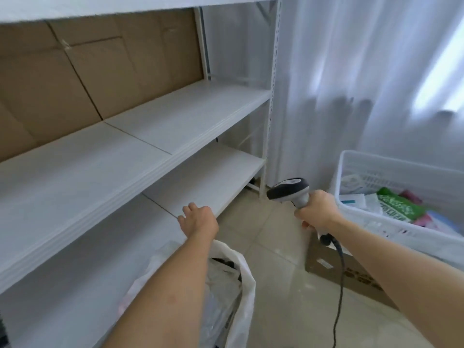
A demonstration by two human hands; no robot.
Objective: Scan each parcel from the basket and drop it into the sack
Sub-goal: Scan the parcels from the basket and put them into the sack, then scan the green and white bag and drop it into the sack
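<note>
My right hand [317,210] grips the handle of a grey and black barcode scanner [288,189], whose black cable hangs down to the floor. My left hand [199,219] is stretched forward above the mouth of the white sack [244,275], fingers loosely curled and holding nothing. Inside the sack lie grey plastic parcels [223,280]. The white plastic basket [351,169] stands at the right with several parcels in it, among them a green one [399,207] and a pink one.
A white shelf rack [155,146] with bare boards fills the left, cardboard behind its upper level. A brown cardboard box [351,270] lies on the tiled floor under the basket. White curtains hang behind.
</note>
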